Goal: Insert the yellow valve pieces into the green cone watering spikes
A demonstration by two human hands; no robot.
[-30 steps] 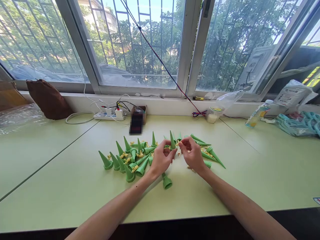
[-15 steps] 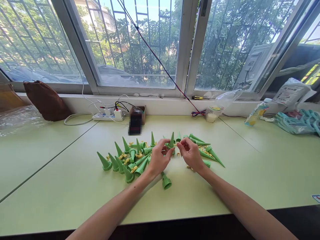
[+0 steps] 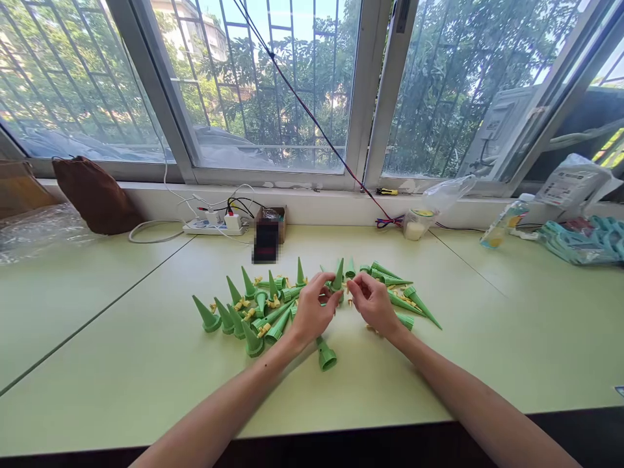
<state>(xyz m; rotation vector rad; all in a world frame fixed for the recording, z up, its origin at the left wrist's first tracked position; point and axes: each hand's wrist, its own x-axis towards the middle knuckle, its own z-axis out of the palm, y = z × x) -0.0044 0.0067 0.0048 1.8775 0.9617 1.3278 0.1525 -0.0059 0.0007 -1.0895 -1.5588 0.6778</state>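
Note:
My left hand (image 3: 312,312) is closed around a green plastic cone spike (image 3: 338,275), its point upward. Close beside it, my right hand (image 3: 375,304) has thumb and index finger pinched together near the spike. Whatever small thing may sit in that pinch is too little to make out. A small yellow fitting (image 3: 350,303) stands on the table between the hands. To the left lies a cluster of green cone spikes (image 3: 253,341), some upright, some on their sides, with yellow valve pieces (image 3: 264,330) among them. One loose spike (image 3: 326,356) lies in front of my left hand.
More green spikes (image 3: 423,308) lie to the right, beyond my right hand. Along the window sill sit a power strip (image 3: 192,227), a small box (image 3: 279,224), a plastic cup (image 3: 415,226) and a bottle (image 3: 504,222). A brown bag (image 3: 95,198) stands at the far left.
The whole view has shifted slightly. Both hands keep nearly the same pose, with the green spike still in my left hand.

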